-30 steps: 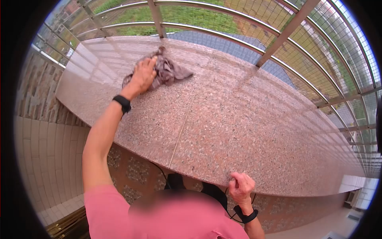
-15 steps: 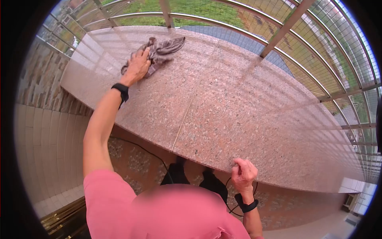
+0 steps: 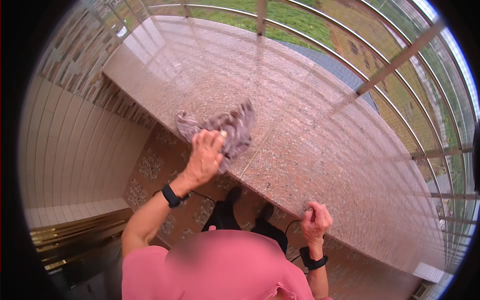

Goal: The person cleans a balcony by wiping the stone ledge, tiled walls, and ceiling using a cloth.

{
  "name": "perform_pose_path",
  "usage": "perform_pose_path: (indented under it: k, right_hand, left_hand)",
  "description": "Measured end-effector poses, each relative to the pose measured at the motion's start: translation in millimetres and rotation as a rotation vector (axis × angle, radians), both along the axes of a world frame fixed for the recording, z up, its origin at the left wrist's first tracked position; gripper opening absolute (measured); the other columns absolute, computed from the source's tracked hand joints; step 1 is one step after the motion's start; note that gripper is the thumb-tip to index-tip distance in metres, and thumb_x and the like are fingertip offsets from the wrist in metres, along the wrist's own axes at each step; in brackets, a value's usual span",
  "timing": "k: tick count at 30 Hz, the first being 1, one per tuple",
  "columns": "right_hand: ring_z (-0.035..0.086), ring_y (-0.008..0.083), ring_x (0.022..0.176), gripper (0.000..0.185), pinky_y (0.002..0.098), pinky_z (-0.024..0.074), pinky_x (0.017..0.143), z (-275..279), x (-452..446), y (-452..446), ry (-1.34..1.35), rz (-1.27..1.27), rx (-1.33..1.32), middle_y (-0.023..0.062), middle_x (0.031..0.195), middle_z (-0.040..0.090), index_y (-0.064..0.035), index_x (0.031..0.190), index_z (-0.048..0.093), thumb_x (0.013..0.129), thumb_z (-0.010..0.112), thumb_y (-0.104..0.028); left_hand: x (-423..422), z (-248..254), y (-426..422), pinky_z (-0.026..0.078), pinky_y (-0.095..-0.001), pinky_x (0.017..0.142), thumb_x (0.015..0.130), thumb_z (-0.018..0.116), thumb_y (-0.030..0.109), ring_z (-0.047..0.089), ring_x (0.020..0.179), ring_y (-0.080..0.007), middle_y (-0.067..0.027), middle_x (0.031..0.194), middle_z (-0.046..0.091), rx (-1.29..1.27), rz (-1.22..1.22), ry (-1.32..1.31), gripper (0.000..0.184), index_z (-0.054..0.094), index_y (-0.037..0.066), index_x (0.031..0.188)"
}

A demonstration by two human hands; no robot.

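While the left hand [image 3: 204, 157] grips a bunched cloth [image 3: 236, 126] on the stone slab [image 3: 330, 150], between ten and eleven o'clock from the loosely curled right hand [image 3: 316, 222], wiping looks unfinished; which stretches are done or left, I cannot tell.

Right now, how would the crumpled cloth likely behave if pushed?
The cloth is probably floppy, since it bunches in loose folds under the left hand. It would likely slide and wrinkle rather than roll, lying irregularly on the glossy stone slab.
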State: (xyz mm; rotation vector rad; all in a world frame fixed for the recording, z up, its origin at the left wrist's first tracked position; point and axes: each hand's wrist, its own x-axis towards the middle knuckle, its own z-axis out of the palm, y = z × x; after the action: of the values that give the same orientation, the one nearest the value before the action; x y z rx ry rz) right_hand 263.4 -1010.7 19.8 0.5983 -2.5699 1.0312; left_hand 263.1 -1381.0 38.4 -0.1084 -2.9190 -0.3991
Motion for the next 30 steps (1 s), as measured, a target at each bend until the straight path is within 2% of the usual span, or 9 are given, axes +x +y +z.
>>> perform_pose_path:
  k: [4, 9, 15, 19, 21, 23, 24, 26, 30]
  right_hand:
    - [0.049, 0.0218, 0.051, 0.026, 0.0341, 0.0387, 0.048, -2, 0, -1, -0.022, -0.020, 0.024, 0.0070, 0.061, 0.048, -0.0075, 0.092, 0.064, 0.070, 0.060, 0.006]
    - [0.048, 0.0217, 0.050, 0.025, 0.0340, 0.0381, 0.048, -3, -1, 0, -0.006, -0.011, 0.090, 0.0074, 0.063, 0.050, -0.0070, 0.092, 0.064, 0.071, 0.059, 0.006]
    - [0.048, 0.0225, 0.050, 0.023, 0.0350, 0.0377, 0.047, -1, 1, -2, -0.025, -0.026, 0.097, 0.0080, 0.065, 0.052, -0.0064, 0.092, 0.064, 0.073, 0.059, 0.006]
    - [0.049, 0.0226, 0.050, 0.023, 0.0346, 0.0380, 0.048, -3, -1, -2, 0.002, -0.040, 0.127, 0.0082, 0.064, 0.051, -0.0060, 0.091, 0.064, 0.072, 0.059, 0.006]
    - [0.049, 0.0227, 0.051, 0.023, 0.0344, 0.0383, 0.048, -2, 1, -3, 0.001, -0.062, 0.149, 0.0083, 0.064, 0.051, -0.0059, 0.091, 0.064, 0.072, 0.059, 0.007]
    - [0.042, 0.0168, 0.047, 0.022, 0.0308, 0.0351, 0.046, -2, -3, -5, 0.049, -0.030, 0.088, 0.0078, 0.063, 0.047, -0.0037, 0.091, 0.064, 0.074, 0.056, 0.009]
    - [0.044, 0.0178, 0.049, 0.022, 0.0312, 0.0360, 0.047, 0, -3, -5, 0.052, -0.023, 0.083, 0.0079, 0.062, 0.046, -0.0036, 0.091, 0.064, 0.074, 0.056, 0.009]
    - [0.047, 0.0208, 0.050, 0.024, 0.0334, 0.0372, 0.047, -1, -3, -4, 0.042, -0.044, 0.082, 0.0079, 0.063, 0.048, -0.0054, 0.091, 0.063, 0.072, 0.058, 0.008]
    - [0.050, 0.0246, 0.053, 0.026, 0.0362, 0.0390, 0.048, -2, -3, 0, 0.041, -0.031, 0.097, 0.0080, 0.064, 0.050, -0.0078, 0.092, 0.063, 0.069, 0.060, 0.005]
  left_hand:
    - [29, -8, 30, 0.026, -0.0536, 0.110, 0.074, 0.062, 0.012, 0.038, 0.124, -0.0394, -0.0168, 0.131, 0.044, 0.060, -0.007, 0.020, 0.060, 0.047, 0.002, 0.132]
    - [31, -17, 9, 0.026, -0.0513, 0.110, 0.076, 0.063, 0.016, 0.038, 0.125, -0.0375, -0.0166, 0.132, 0.045, 0.036, -0.016, 0.063, 0.059, 0.049, 0.004, 0.131]
    - [18, -58, -140, 0.031, -0.0504, 0.108, 0.085, 0.054, 0.013, 0.041, 0.124, -0.0400, -0.0205, 0.132, 0.046, -0.277, 0.435, 0.306, 0.050, 0.046, -0.001, 0.132]
    - [-5, -50, -229, 0.039, -0.0504, 0.100, 0.089, 0.055, 0.011, 0.046, 0.118, -0.0444, -0.0229, 0.129, 0.047, -0.027, 0.705, 0.276, 0.048, 0.044, 0.002, 0.134]
    - [-14, -59, -265, 0.041, -0.0520, 0.097, 0.090, 0.055, 0.014, 0.047, 0.117, -0.0455, -0.0234, 0.126, 0.049, -0.026, 0.768, 0.302, 0.048, 0.042, 0.004, 0.136]
    - [-17, -67, -279, 0.041, -0.0519, 0.096, 0.091, 0.055, 0.015, 0.047, 0.116, -0.0457, -0.0263, 0.125, 0.049, 0.058, 0.784, 0.294, 0.049, 0.042, 0.003, 0.137]
    - [-15, -80, -291, 0.041, -0.0511, 0.097, 0.091, 0.055, 0.016, 0.047, 0.117, -0.0462, -0.0286, 0.125, 0.049, 0.078, 0.796, 0.364, 0.050, 0.041, 0.003, 0.138]
    - [-22, -79, -274, 0.038, -0.0492, 0.101, 0.092, 0.054, 0.018, 0.045, 0.119, -0.0472, -0.0350, 0.125, 0.046, 0.234, 0.875, 0.401, 0.053, 0.040, 0.001, 0.140]
    - [-16, -67, -182, 0.033, -0.0486, 0.105, 0.093, 0.053, 0.023, 0.041, 0.124, -0.0483, -0.0359, 0.132, 0.042, 0.385, 0.927, 0.445, 0.057, 0.036, -0.003, 0.141]
